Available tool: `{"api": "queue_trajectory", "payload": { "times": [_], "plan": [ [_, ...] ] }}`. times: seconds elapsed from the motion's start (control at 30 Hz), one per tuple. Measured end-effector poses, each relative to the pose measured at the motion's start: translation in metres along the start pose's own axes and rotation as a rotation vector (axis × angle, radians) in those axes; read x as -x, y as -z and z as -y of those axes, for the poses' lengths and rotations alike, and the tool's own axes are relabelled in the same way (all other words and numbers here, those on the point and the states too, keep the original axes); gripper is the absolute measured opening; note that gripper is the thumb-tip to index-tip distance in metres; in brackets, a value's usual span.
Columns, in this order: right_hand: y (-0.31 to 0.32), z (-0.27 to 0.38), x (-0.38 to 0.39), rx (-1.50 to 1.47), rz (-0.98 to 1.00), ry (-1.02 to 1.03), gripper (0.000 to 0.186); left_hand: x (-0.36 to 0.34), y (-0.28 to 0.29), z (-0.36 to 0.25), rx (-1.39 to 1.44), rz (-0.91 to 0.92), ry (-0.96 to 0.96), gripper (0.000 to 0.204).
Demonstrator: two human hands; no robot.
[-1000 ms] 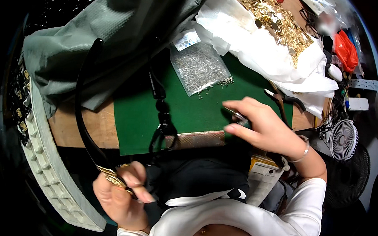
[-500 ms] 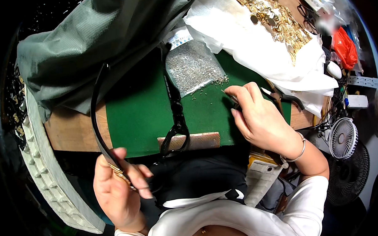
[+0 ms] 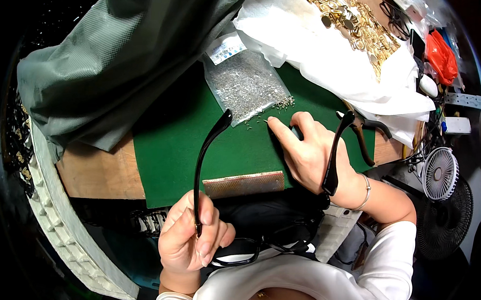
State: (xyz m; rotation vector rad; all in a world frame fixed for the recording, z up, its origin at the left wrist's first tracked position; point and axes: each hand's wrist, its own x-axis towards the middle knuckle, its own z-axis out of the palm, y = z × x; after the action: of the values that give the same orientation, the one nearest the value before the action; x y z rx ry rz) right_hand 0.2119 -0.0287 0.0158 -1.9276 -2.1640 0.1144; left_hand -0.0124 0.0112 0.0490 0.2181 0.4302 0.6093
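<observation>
Hand, left: clenched on one temple of a black eyeglass frame, close to the hinge.
Hand, right: index stretched forward, others curled; dark sliver glimpsed between fingers, grip on it impossible to tell.
Eyeglass frame: dangling between both hands, rims to the right of the left fingers, second temple crossing in front of the right wrist.
Shift of frame: carried rightward over the last second, now nearer the right fingers.
Shift of right hand: advanced toward loose silvery pins; judged within picking reach, contact unclear.
Pin bag: just ahead of the right index.
Metal strip: on green mat, between left and right fingers.
Pliers: just right of the right fingers.
Gold pieces: well beyond the right fingers, on white sheet.
</observation>
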Motion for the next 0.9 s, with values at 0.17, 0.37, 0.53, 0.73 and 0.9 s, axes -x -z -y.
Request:
{"api": "queue_trajectory", "payload": {
  "times": [0.17, 0.37, 0.53, 0.73, 0.9],
  "plan": [
    [0.000, -0.004, 0.001, 0.059, 0.053, 0.034, 0.043, -0.005, 0.001, 0.001, 0.033, 0.074, 0.008, 0.019],
    [0.001, -0.004, -0.001, 0.135, 0.103, 0.087, 0.041, -0.006, 0.003, 0.003, 0.024, 0.003, 0.040, 0.034],
    [0.022, 0.007, -0.012, -0.229, 0.332, -0.071, 0.035, -0.007, 0.010, 0.005, 0.089, 0.026, 0.096, 0.040],
    [0.054, 0.032, -0.015, -1.755, 0.823, -0.334, 0.029, -0.010, 0.026, 0.011, 0.287, 0.174, 0.184, 0.040],
    [0.047, 0.039, -0.025, -1.856, 0.884, -0.356, 0.023, -0.004, 0.022, 0.012, 0.358, 0.013, 0.193, 0.037]
  ]
}}
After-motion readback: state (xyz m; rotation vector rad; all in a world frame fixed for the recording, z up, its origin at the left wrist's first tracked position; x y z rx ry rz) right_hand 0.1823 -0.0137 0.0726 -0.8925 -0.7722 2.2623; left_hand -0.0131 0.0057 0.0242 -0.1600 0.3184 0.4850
